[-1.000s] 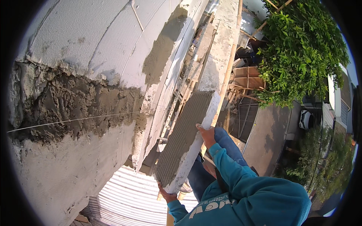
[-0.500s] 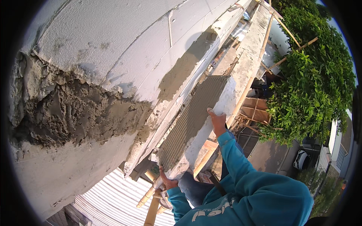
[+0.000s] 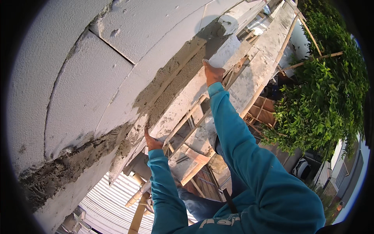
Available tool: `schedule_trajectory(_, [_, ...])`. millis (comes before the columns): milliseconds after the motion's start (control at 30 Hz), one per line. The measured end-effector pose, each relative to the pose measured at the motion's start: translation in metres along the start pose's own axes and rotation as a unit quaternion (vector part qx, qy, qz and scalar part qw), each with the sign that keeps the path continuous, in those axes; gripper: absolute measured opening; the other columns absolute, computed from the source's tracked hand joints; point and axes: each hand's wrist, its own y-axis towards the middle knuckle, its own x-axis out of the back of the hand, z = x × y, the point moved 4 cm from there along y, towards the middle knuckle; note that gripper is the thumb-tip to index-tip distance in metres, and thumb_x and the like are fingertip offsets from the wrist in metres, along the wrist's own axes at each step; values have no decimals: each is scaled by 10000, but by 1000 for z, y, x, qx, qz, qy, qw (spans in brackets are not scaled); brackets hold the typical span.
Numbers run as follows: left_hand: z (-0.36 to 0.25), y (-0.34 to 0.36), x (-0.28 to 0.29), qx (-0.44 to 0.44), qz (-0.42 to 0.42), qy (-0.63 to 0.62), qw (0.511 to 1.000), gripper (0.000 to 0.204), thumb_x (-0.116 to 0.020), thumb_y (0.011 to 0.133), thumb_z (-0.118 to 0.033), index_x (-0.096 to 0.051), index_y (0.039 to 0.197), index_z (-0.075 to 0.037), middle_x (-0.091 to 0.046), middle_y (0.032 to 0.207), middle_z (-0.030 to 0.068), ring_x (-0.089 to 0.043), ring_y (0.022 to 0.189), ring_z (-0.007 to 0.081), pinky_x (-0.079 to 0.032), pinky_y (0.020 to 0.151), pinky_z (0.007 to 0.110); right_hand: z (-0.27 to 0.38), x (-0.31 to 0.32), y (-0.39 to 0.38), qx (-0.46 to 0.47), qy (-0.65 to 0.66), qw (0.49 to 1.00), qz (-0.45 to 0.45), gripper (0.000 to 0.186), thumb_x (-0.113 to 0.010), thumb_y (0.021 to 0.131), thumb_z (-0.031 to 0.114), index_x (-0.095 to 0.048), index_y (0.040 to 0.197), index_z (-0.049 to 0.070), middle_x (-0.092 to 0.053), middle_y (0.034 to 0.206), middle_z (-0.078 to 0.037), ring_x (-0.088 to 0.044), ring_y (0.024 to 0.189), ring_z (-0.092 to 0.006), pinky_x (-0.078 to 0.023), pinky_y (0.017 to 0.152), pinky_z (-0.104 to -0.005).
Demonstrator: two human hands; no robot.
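Note:
Both hands hold a long pale concrete block (image 3: 186,96), whose upper face carries a layer of combed grey mortar. It lies lengthwise along the wall, its mortared face close beside a wet mortar strip (image 3: 163,80) there; whether the two touch I cannot tell. My left hand (image 3: 153,141) grips the block's near end, thumb up at the corner. Farther along, my right hand (image 3: 213,74) clasps its outer side, the thumb on the top edge. The fingers under the block are hidden.
The wall of large pale blocks (image 3: 89,78) fills the left, with rough mortar (image 3: 74,160) low down. Bamboo poles (image 3: 269,74) and a mortar-spotted plank (image 3: 261,66) form scaffolding on the right. Below are a corrugated roof (image 3: 105,202) and a parked vehicle (image 3: 302,169); a leafy tree (image 3: 323,97) stands beyond.
The concrete block has moved up and left, from over the scaffold plank to against the wall's mortar strip. Both arms have stretched out with it, and the view has shifted.

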Motion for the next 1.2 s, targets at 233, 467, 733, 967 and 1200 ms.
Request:
schedule_trajectory(233, [-29, 30, -48, 221, -67, -116, 966, 880, -639, 816, -589, -319, 1504, -143, -315, 1549, 128, -368, 1358, 392, -344, 1061, 636, 53, -35, 16, -20, -85, 995, -40, 1185, -842, 679, 518, -217, 1403, -182, -535, 1290, -306, -615, 1130, -413, -514, 971, -452])
schedule_trajectory(467, [-33, 64, -46, 159, -46, -107, 980, 617, -434, 960, -528, -435, 1450, -153, -468, 1462, 130, -448, 1328, 382, -367, 1063, 649, 66, -49, 23, -8, -55, 998, -40, 1085, -869, 670, 470, -280, 1352, -135, -547, 1200, -254, -642, 1052, -410, -565, 897, -456])
schedule_trajectory(733, [-71, 35, -62, 190, -15, -39, 981, 592, -442, 990, -420, -344, 1468, -85, -480, 1412, 196, -545, 1191, 481, -514, 940, 638, 47, -65, 8, 118, 71, 990, -41, 1045, -845, 692, 534, -349, 1375, -82, -499, 1245, -248, -519, 1222, -424, -482, 998, -481])
schedule_trajectory(967, [-76, 43, -64, -67, 90, 47, 993, 672, -676, 849, -46, -348, 1435, -58, -484, 1390, 186, -537, 1206, 315, -502, 997, 520, 28, -90, 9, 168, 292, 941, 17, 941, -646, 919, 482, -185, 1500, -97, -283, 1522, -313, -261, 1449, -402, -252, 1190, -414])
schedule_trajectory(1200, [-101, 23, -107, -274, 38, 407, 871, 617, -836, 695, 41, -530, 1227, 110, -651, 1165, 195, -652, 1001, 263, -511, 916, 385, 37, -101, 30, 150, 301, 942, 10, 918, -559, 956, 533, -213, 1472, -142, -285, 1511, -344, -273, 1438, -424, -259, 1186, -410])
